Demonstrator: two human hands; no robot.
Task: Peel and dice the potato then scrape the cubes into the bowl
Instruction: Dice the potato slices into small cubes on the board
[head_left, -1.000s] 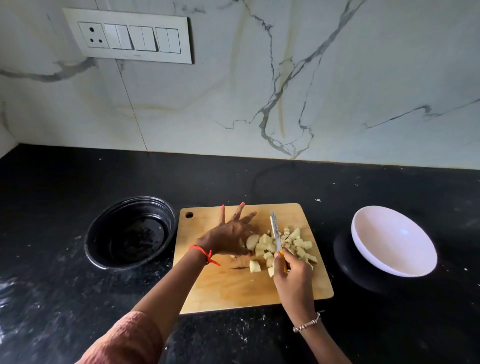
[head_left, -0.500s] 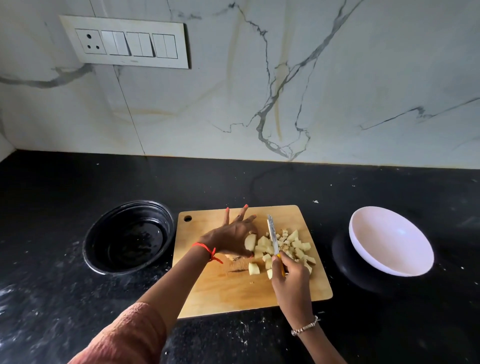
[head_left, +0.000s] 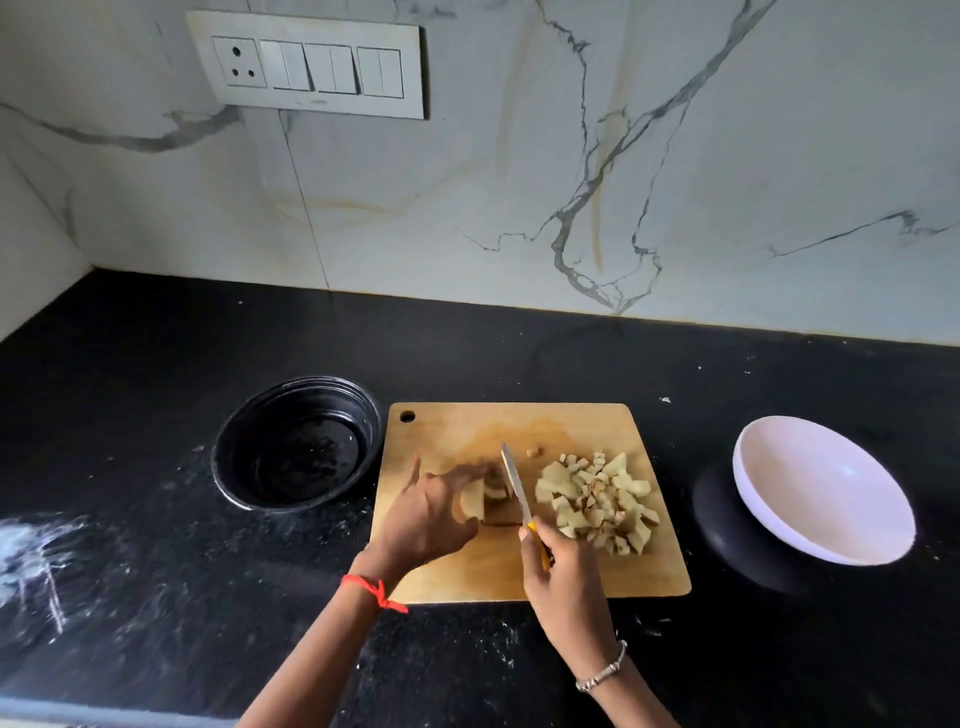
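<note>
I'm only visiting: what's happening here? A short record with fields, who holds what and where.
Left hand: holds a potato piece on the cutting board
Right hand: grips the knife, blade beside that piece
Diced cubes: piled on the board's right side
White bowl: right of the board, no cubes inside
Black bowl: left of the board

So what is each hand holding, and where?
Right hand grips the knife by its handle; left hand holds the potato chunk from its left side.
</note>
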